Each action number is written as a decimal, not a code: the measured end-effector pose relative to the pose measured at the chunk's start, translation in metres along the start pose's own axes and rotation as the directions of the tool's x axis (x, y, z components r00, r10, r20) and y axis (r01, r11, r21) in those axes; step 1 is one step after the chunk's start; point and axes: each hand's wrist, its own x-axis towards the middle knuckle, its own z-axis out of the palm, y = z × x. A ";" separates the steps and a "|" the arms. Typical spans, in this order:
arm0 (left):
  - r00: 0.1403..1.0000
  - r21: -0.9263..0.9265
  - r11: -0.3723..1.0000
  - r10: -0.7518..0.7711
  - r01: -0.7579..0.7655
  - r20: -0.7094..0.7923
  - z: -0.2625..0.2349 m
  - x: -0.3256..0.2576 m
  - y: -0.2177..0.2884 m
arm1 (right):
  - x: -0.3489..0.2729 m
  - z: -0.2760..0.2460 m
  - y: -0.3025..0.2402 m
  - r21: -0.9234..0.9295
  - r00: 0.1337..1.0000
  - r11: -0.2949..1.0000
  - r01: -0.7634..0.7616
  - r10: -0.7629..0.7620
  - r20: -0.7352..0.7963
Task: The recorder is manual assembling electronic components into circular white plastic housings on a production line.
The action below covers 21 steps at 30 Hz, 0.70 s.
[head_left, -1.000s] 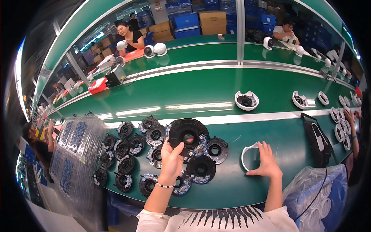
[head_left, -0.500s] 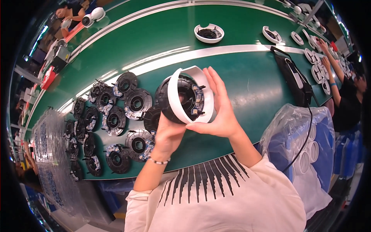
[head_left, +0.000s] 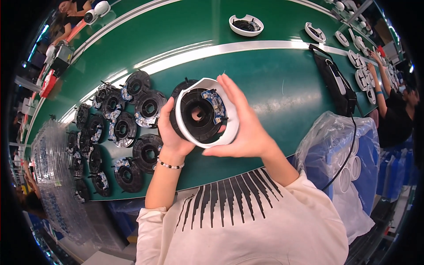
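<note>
Between my hands, above the green table, a white ring-shaped housing (head_left: 230, 130) surrounds part of a black round base (head_left: 193, 115) that carries a small blue circuit board (head_left: 213, 106). Fingers of my left hand (head_left: 171, 132) grip the black base from the left and below; some are hidden behind it. My right hand (head_left: 249, 126) clasps the white housing on its right side, thumb along the lower edge. The ring's notched edge faces up. Several more black round bases (head_left: 151, 108) with circuit boards lie in a cluster to the left of my hands.
Clear plastic trays (head_left: 55, 176) are stacked at the left. Beyond the metal rail sits a white housing with a black base (head_left: 246, 26). A black device with a cable (head_left: 338, 86) lies right, above a plastic-lined blue bin (head_left: 318, 154) holding white rings. Other people work at both sides.
The black base now sits more squarely within the white ring, its circuit board turned toward the upper right. Both hands have shifted slightly left, and my left fingers now show beside the base.
</note>
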 end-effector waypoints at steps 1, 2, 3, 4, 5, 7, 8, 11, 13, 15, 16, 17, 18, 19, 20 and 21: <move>0.999 0.021 0.999 0.039 -0.039 0.016 -0.001 0.002 0.000 | 0.000 0.003 -0.003 -0.215 0.998 0.975 0.053 -0.045 0.042; 0.998 0.018 0.998 0.053 -0.053 0.019 0.000 0.000 -0.001 | 0.000 0.005 -0.004 -0.204 0.999 0.978 0.046 -0.042 0.025; 0.998 0.016 0.998 0.052 -0.052 0.018 0.000 0.000 -0.002 | 0.002 0.004 -0.003 -0.204 0.999 0.978 0.044 -0.040 0.026; 0.997 0.013 0.997 0.075 -0.075 0.035 0.001 0.000 -0.003 | 0.004 0.002 -0.002 -0.182 0.998 0.982 0.054 -0.047 0.038; 0.994 0.010 0.995 0.098 -0.098 0.052 0.001 0.000 -0.003 | 0.005 0.001 -0.002 -0.159 0.997 0.985 0.062 -0.055 0.050; 0.992 0.018 0.992 0.127 -0.128 0.025 0.009 -0.001 -0.006 | 0.007 -0.001 -0.002 -0.210 0.994 0.972 0.103 -0.090 0.068; 0.987 0.028 0.987 0.158 -0.158 0.000 0.011 -0.001 -0.006 | 0.008 -0.002 -0.001 -0.259 0.988 0.955 0.145 -0.126 0.088; 0.982 0.066 0.980 0.187 -0.186 0.000 0.013 -0.002 -0.006 | 0.011 -0.004 -0.002 -0.207 0.986 0.966 0.156 -0.141 0.086; 0.983 0.056 0.982 0.182 -0.182 0.007 0.012 -0.002 -0.008 | 0.014 -0.004 0.007 0.132 0.995 0.987 0.093 -0.097 0.029; 0.984 0.040 0.983 0.178 -0.179 0.023 0.009 -0.001 -0.009 | 0.015 -0.004 0.008 0.266 0.995 0.960 0.084 -0.094 0.024; 0.976 0.037 0.977 0.207 -0.210 0.068 0.003 0.000 -0.010 | 0.015 -0.003 0.005 0.083 0.991 0.990 0.115 -0.120 0.058; 0.965 0.033 0.970 0.235 -0.240 0.114 -0.002 0.002 -0.012 | 0.016 -0.002 0.002 -0.103 0.986 0.984 0.149 -0.139 0.096; 0.964 0.077 0.961 0.263 -0.265 0.030 0.007 0.003 -0.013 | 0.018 -0.003 0.000 -0.138 0.987 0.980 0.142 -0.130 0.093; 0.964 0.048 0.963 0.265 -0.266 0.031 0.010 0.002 -0.017 | 0.017 -0.001 0.001 -0.139 0.988 0.981 0.138 -0.126 0.092; 0.964 0.112 0.958 0.267 -0.264 -0.015 0.016 0.003 -0.017 | 0.016 0.002 0.001 -0.225 0.987 0.962 0.154 -0.141 0.072; 0.960 0.177 0.949 0.275 -0.260 -0.061 0.020 0.003 -0.015 | 0.015 0.004 0.001 -0.306 0.986 0.937 0.170 -0.161 0.055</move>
